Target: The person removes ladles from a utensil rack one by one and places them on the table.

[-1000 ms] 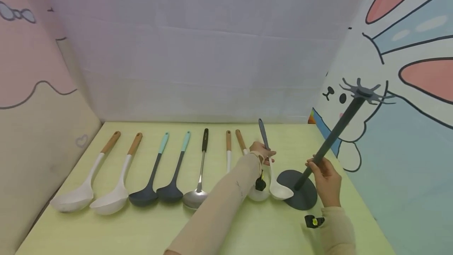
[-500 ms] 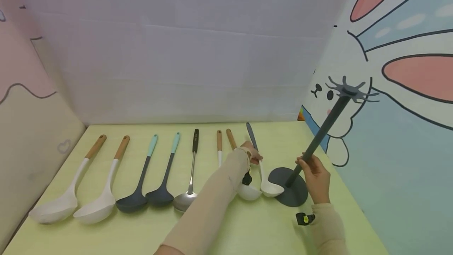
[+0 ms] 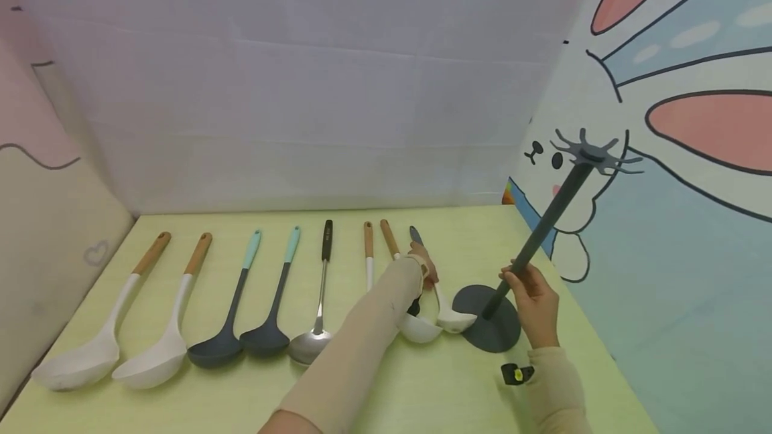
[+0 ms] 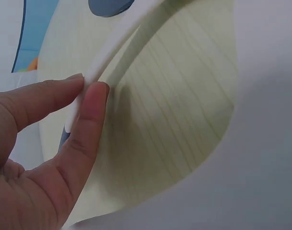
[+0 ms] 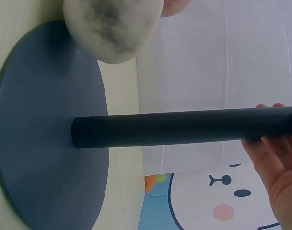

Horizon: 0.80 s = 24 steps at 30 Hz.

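Observation:
My left hand pinches a white ladle between thumb and fingers along its shaft, as the left wrist view also shows. The ladle has a grey handle end pointing away, and its bowl overlaps the edge of a round dark base. Dark smudges mark the bowl's underside in the right wrist view. That base carries a grey post topped by a ring of curved hooks. My right hand grips the post at its lower half.
To the left, a row of ladles lies on the pale table: white ones with wooden handles, dark ones with mint handles, and a steel one. Another white ladle lies partly under my left arm. A cartoon-printed wall rises at right.
The head view has swung right, so everything sits further left. The held ladle's handle end has come down, and its bowl has turned slightly. My right hand still holds the post.

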Available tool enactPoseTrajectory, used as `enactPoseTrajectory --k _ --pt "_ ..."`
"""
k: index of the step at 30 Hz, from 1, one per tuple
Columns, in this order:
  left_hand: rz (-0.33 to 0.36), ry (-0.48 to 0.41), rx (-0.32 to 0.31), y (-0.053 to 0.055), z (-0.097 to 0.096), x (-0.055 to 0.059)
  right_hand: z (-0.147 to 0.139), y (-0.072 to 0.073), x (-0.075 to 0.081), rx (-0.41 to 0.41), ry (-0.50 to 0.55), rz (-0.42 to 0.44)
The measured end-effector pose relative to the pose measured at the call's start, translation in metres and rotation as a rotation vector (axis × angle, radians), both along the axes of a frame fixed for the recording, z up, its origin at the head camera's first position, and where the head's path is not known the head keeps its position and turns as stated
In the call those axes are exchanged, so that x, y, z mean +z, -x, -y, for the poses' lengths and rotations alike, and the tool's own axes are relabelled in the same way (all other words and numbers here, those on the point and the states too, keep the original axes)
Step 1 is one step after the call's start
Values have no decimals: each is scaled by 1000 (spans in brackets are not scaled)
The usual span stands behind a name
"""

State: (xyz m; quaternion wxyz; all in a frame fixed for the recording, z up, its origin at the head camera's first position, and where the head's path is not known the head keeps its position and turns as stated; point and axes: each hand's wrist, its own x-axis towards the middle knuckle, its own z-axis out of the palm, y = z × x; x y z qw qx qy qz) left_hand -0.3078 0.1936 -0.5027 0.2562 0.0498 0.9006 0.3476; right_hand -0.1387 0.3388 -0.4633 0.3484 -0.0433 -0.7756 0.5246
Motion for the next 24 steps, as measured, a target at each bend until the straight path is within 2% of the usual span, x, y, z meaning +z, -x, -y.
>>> enactPoseTrajectory --k 2,5,9,13,16,18,24 --pt "-13 -3 -13 -1 2 0 3 0 2 5 -1 -6" --pt "-54 29 -52 4 1 -6 4 0 3 1 -15 -3" --pt "-74 65 -90 7 1 -11 1 0 -1 -9 -15 2" --pt "-45 45 -92 4 5 -10 0 2 -5 -2 -18 -15" --pt "2 -6 -85 0 8 -5 1 2 -5 2 -18 -24" --pt "4 -14 -92 -4 10 0 3 1 -3 -7 -24 -15" --pt "-100 86 -196 -14 14 26 18 -9 17 -19 -49 11"
